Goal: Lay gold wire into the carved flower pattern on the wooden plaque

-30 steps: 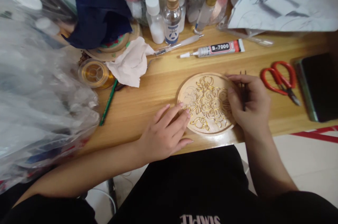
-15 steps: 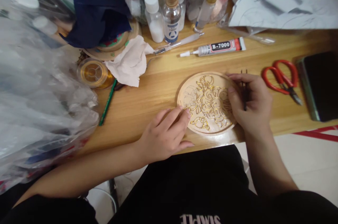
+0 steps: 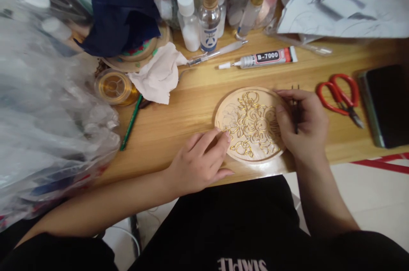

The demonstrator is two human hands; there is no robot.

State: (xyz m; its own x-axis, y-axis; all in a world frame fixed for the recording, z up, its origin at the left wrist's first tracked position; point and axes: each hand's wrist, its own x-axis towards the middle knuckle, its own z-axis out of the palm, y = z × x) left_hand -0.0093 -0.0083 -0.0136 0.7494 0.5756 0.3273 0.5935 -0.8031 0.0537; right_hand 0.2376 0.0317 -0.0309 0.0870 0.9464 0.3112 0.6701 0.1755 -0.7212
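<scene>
A round wooden plate (image 3: 234, 105) with a raised rim lies near the table's front edge, bearing a flower pattern of gold wire (image 3: 258, 124) and some bare pencil lines at its upper left. My left hand (image 3: 201, 160) grips the plate's lower left rim with bent fingers, fingertips on the wood and thumb stretched along the near side. Around the right rim my right hand (image 3: 305, 124) is closed, thumb on top. Two thin dark prongs, apparently tweezers (image 3: 298, 92), stick up from that hand; the rest is hidden in the palm.
Behind the plate lies a B-7000 glue tube (image 3: 268, 57), with a pen (image 3: 220, 51) and several bottles (image 3: 209, 19) beyond. Red-handled cutters (image 3: 341, 96) and a phone (image 3: 388, 105) are to the right. Leftward are a wire spool (image 3: 115, 87), a green pencil (image 3: 131, 124) and plastic bags (image 3: 57, 122).
Both hands and the plate keep the same places. Only the view has shifted very slightly.
</scene>
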